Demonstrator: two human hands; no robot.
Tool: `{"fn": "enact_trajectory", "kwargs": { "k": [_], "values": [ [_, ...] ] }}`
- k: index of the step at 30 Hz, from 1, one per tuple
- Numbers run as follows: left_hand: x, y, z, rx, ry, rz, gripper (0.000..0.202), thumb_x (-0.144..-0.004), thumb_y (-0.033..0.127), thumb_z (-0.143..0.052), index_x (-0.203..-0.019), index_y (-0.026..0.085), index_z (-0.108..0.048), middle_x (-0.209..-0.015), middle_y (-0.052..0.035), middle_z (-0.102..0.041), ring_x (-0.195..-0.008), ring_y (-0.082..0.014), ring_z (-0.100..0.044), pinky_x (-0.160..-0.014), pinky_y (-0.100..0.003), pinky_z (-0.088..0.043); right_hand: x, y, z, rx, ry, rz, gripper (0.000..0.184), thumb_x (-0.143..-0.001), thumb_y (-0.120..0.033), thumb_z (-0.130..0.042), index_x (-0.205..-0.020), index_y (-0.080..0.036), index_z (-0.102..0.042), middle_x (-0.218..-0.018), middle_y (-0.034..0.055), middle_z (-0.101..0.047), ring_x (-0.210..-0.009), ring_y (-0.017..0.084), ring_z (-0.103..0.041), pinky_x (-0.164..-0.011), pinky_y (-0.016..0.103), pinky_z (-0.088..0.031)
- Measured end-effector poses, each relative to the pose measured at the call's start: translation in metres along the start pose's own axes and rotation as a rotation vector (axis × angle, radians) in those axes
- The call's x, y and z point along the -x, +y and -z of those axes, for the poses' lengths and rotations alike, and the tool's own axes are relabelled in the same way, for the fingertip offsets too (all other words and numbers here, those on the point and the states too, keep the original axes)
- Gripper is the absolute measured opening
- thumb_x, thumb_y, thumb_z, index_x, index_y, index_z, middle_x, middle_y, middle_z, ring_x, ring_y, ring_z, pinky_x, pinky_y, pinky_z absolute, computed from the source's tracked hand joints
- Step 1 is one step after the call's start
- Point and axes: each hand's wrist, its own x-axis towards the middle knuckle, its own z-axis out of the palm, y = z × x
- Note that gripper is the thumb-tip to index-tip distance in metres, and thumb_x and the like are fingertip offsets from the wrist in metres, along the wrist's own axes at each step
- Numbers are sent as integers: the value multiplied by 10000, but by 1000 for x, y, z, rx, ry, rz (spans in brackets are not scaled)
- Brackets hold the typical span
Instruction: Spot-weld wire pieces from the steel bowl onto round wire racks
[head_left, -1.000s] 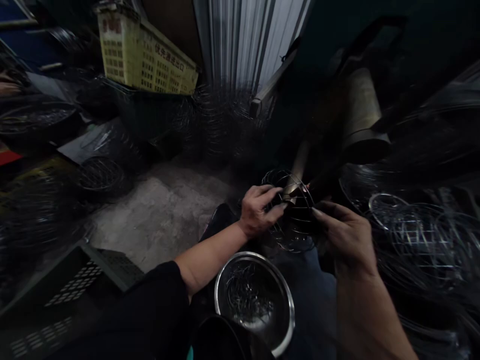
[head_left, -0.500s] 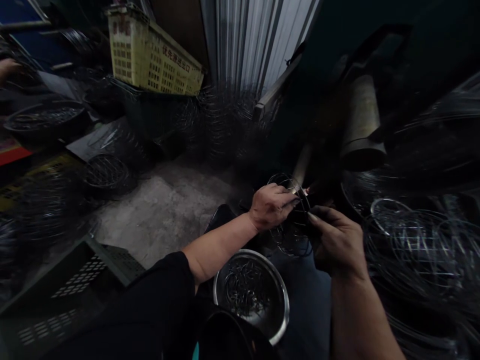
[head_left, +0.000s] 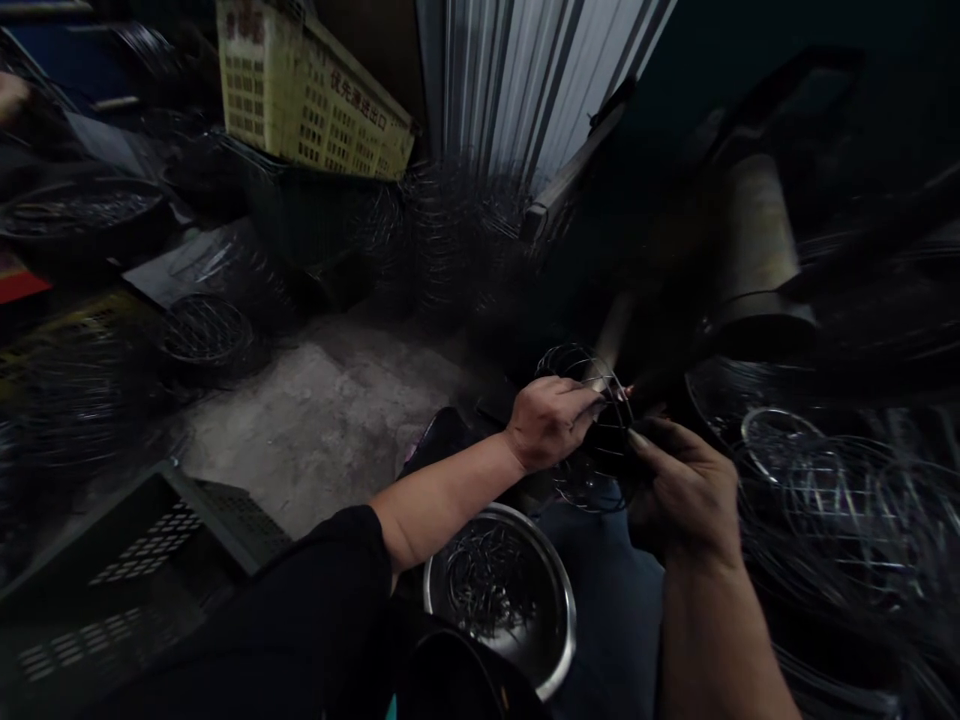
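A round wire basket (head_left: pixel 589 365) is between my hands, close to a copper-coloured tip (head_left: pixel 629 390) of a machine. My left hand (head_left: pixel 553 422) has its thumb and fingers pinched at the near side of the basket; whatever small part sits in that pinch is hidden. My right hand (head_left: pixel 686 485) grips the basket's rim from the right, thumb on the wire. Below my forearms, a metal bowl (head_left: pixel 566 640) on my lap holds many small bent wire pieces (head_left: pixel 491 580).
Stacked wire baskets (head_left: pixel 847 500) crowd the right side. A thick pale cylinder (head_left: pixel 765 230) of the machine hangs above them. On the left are a dark green crate (head_left: pixel 217 510), a yellow crate (head_left: pixel 315 95) and a wide tub (head_left: pixel 90 240). Another person's hand (head_left: pixel 11 97) shows at the far left.
The view has shifted slightly, moving my hands and the wire basket a little to the right in the picture. Both hands keep their hold beside the machine tip.
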Motion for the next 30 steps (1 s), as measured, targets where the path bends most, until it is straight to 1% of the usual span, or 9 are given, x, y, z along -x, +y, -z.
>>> {"fn": "enact_trajectory", "kwargs": {
  "k": [3, 6, 10, 13, 17, 21, 25, 27, 30],
  "values": [
    [-2, 1, -3, 1, 19, 8, 274, -1016, 297, -513, -1094, 172, -743, -908, -69, -752, -832, -171, -701, -811, -321, -550, -2, -2, 0, -4, 23, -2, 377, -577, -416, -894, -850, -197, -754, -814, 32, -730, -724, 190, -676, -692, 339, -564],
    [-5, 2, -4, 5, 31, 26, 234, -995, 270, -548, -1038, 162, -751, -903, -65, -753, -818, -172, -697, -805, -315, -546, -3, -7, -2, -38, 46, -24, 375, -543, -393, -908, -827, -198, -761, -786, 27, -723, -700, 174, -657, -652, 309, -546],
    [-8, 4, -4, 6, 10, 45, 190, -969, 240, -586, -1014, 163, -754, -904, -64, -747, -822, -171, -695, -806, -312, -546, -3, -13, -2, -55, 74, -48, 378, -495, -377, -928, -786, -200, -764, -746, 18, -715, -666, 160, -634, -621, 291, -530],
    [-11, 6, -4, 24, 11, 55, 208, -980, 256, -571, -998, 168, -758, -889, -62, -746, -810, -169, -693, -805, -315, -548, -5, -12, -1, -46, 73, -41, 374, -497, -381, -929, -782, -202, -766, -748, 18, -715, -673, 161, -634, -624, 294, -533],
    [-11, 6, -4, 52, 36, 69, 185, -953, 231, -595, -986, 161, -763, -891, -57, -754, -811, -170, -695, -812, -310, -550, -7, -9, 2, -26, 78, -49, 380, -497, -382, -926, -792, -201, -769, -755, 22, -715, -677, 160, -634, -619, 289, -529],
    [-11, 6, -7, 80, 51, 83, 199, -962, 234, -580, -972, 154, -762, -884, -66, -755, -808, -176, -699, -810, -318, -551, -5, -12, 0, -2, 60, -13, 384, -521, -418, -915, -794, -199, -756, -752, 24, -710, -667, 165, -641, -621, 302, -537],
    [-10, 7, -8, 187, 68, 113, 189, -954, 234, -591, -963, 157, -763, -894, -71, -756, -830, -179, -702, -837, -317, -554, -4, -18, -3, -26, 54, -25, 399, -512, -419, -933, -792, -196, -756, -740, 15, -714, -654, 159, -650, -605, 281, -541],
    [-5, 2, -3, 309, 73, 162, 201, -960, 266, -594, -985, 165, -765, -928, -78, -754, -863, -177, -704, -845, -305, -555, -3, -18, 1, -46, 23, -66, 396, -523, -398, -938, -822, -201, -770, -746, 11, -721, -638, 148, -651, -575, 254, -533],
    [14, -13, 4, 460, 99, 358, 200, -928, 253, -634, -1065, 175, -758, -1027, -86, -736, -952, -179, -691, -899, -305, -548, 5, -10, 19, -73, -9, -124, 441, -561, -397, -936, -944, -235, -789, -829, 14, -747, -644, 133, -658, -536, 219, -520]
  ]
}}
